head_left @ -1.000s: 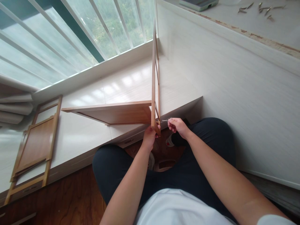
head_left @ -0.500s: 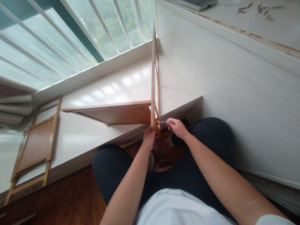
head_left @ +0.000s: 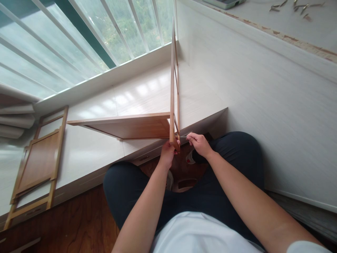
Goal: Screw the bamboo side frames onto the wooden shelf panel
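An upright wooden frame (head_left: pixel 172 88) stands on the white ledge, joined or touching at its near end with a wooden panel (head_left: pixel 131 126) that reaches to the left. My left hand (head_left: pixel 168 151) is wrapped around the lower near end of the frame, its fingertips showing on the right side. On that same side, my right hand (head_left: pixel 195 140) pinches a thin metal rod, seemingly a hex key (head_left: pixel 183 137). The rod's far tip meets the frame just above my left fingers; how it seats there is too small to tell.
A second wooden frame with a panel (head_left: pixel 39 158) lies on the ledge (head_left: pixel 89 151) at the left. Several screws or bolts (head_left: pixel 297 7) and a phone-like device (head_left: pixel 223 2) rest on the higher surface at upper right. A barred window (head_left: pixel 86 35) is behind.
The view has shifted very slightly. Both hands keep their places, the left on the frame and the right on the hex key; the frame and panel stay put.
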Tool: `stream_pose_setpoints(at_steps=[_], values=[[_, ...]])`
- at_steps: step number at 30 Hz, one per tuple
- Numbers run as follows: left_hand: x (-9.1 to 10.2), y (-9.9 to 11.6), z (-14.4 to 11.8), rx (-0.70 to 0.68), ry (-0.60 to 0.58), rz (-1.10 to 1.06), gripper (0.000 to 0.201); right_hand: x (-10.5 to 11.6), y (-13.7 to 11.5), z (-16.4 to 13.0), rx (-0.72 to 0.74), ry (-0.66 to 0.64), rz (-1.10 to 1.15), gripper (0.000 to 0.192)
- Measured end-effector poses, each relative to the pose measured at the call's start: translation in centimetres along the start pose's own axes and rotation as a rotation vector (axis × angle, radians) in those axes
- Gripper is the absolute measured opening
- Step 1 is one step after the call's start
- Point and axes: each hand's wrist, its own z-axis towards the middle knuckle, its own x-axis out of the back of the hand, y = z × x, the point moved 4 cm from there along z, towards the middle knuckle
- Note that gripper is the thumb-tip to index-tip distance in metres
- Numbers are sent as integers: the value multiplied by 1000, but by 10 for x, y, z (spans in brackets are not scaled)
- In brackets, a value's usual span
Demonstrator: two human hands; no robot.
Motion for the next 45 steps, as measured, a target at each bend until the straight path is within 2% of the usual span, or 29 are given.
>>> stream_pose_setpoints(at_steps=[5,10,14,22,27,32,39,45], values=[[0,-2,1,12,-8,-11,44,1,2,1,-5,28,30,28],[0,-2,1,14,-3,-4,45,-5,9,4,-213,-7,329,30],[0,-1,0,7,-2,-5,44,-14,12,5,-322,-70,469,36],[-1,-1,1,14,4,-6,45,-17,11,4,-443,-128,641,36],[-1,0,0,15,8,-10,47,-12,14,5,-427,-73,627,37],[-1,1,-2,31,20,-12,47,-9,15,5,-352,-22,496,37],[-2,2,-1,25,0,-19,45,-7,12,3,-207,4,304,35],[0,0,1,21,-7,4,45,-5,8,1,-138,5,205,35]])
